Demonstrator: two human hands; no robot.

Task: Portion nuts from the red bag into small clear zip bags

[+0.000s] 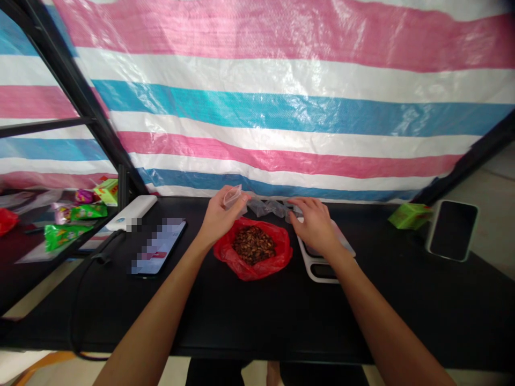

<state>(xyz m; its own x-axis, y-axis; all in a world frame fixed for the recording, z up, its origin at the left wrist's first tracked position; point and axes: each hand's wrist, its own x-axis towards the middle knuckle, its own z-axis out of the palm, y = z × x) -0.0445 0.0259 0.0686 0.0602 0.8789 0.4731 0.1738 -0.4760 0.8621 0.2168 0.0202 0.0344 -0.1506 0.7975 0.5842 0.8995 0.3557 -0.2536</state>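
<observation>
My left hand (220,219) pinches a small clear plastic bag (232,196) between fingers and thumb, just above the far rim of a red plastic bag (250,269). That red bag lies open on the black table (249,316) and holds a heap of brown dried pieces (253,245). My right hand (316,225) lies with fingers spread over the edge of a white kitchen scale (319,271), its fingertips touching a row of small clear bags (267,208). The hand hides most of the scale's top.
A phone with a blurred screen (159,247) and a white power bank (135,212) with a black cable lie to the left. Another phone (453,230) and a green box (409,216) sit at right. Snack packets (68,236) lie on a lower left surface. A striped tarp hangs behind.
</observation>
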